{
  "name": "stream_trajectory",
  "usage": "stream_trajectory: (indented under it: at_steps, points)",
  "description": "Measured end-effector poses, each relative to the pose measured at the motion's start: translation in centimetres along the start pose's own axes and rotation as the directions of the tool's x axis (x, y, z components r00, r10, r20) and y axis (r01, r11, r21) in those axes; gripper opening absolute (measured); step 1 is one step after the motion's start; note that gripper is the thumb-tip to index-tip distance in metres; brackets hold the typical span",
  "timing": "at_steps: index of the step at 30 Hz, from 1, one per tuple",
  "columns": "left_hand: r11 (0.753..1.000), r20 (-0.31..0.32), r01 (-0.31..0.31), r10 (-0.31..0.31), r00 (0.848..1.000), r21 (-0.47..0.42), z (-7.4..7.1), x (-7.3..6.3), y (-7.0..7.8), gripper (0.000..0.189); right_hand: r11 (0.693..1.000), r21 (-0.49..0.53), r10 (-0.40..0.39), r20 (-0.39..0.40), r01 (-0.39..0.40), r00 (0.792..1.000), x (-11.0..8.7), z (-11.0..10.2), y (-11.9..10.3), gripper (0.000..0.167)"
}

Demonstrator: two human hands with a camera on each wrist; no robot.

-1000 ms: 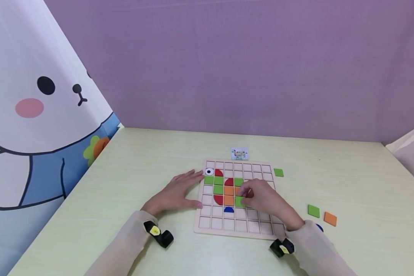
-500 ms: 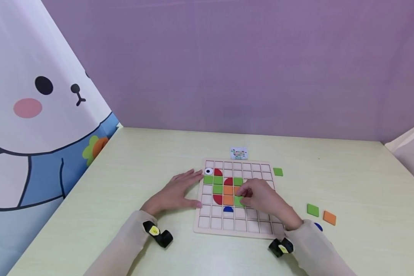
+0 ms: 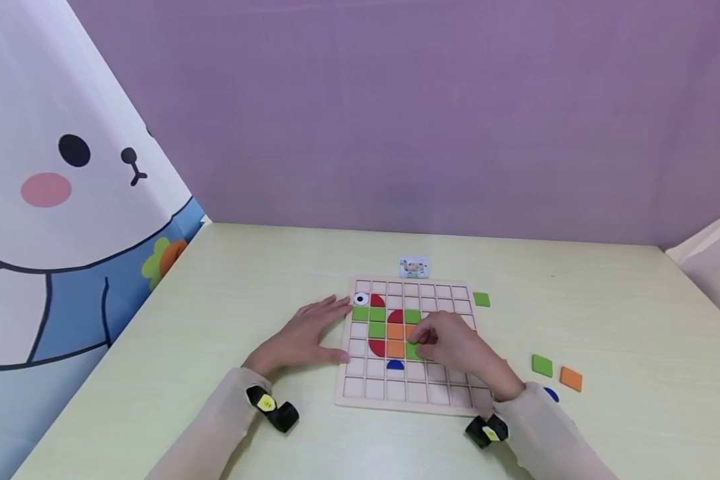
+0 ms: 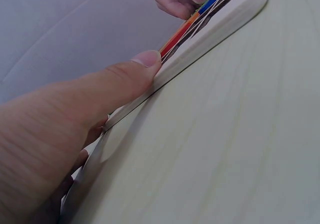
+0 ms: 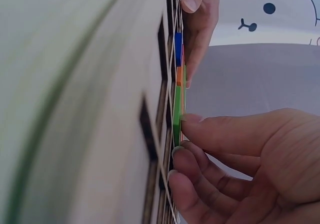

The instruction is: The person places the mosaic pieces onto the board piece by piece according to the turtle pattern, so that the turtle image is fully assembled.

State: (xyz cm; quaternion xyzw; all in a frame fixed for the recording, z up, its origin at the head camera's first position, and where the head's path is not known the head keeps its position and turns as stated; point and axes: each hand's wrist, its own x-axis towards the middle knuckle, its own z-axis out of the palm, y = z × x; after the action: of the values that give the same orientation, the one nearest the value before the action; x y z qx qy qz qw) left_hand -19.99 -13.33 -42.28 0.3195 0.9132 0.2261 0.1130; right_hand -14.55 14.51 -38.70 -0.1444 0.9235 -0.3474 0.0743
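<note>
A pale wooden grid board (image 3: 390, 405) lies on the table, with coloured tiles in its cells. My left hand (image 3: 303, 340) rests at the board's left edge, thumb and fingers spread; the left wrist view has its thumb (image 4: 125, 79) on the rim. Over the board's middle, my right hand (image 3: 453, 343) has curled fingers and its thumb at a green tile (image 5: 177, 116), pinching it at its cell. Beside that tile are orange tiles (image 3: 395, 349), with red rounded pieces (image 3: 377, 348) and a blue half-circle (image 3: 395, 365) nearby. The right hand hides some cells.
A small printed card (image 3: 414, 267) lies behind the board. One loose green tile (image 3: 482, 299) is by its right edge. Farther right lie another green tile (image 3: 542, 365), an orange tile (image 3: 571, 379) and a blue piece (image 3: 551, 394), partly behind the right sleeve.
Both hands keep their places on the board, and the tiles lie as before. The whole head view has shifted slightly.
</note>
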Motion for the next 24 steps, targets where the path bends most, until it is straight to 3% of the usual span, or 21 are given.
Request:
stream_trajectory:
  at_steps: [24]
  points:
    - [1.000,0.000,0.005,-0.005,1.000,-0.001,0.0,-0.1,0.1,0.089,0.998,-0.057,0.033,-0.012,-0.034,0.999,-1.3,-1.3,0.4,0.014]
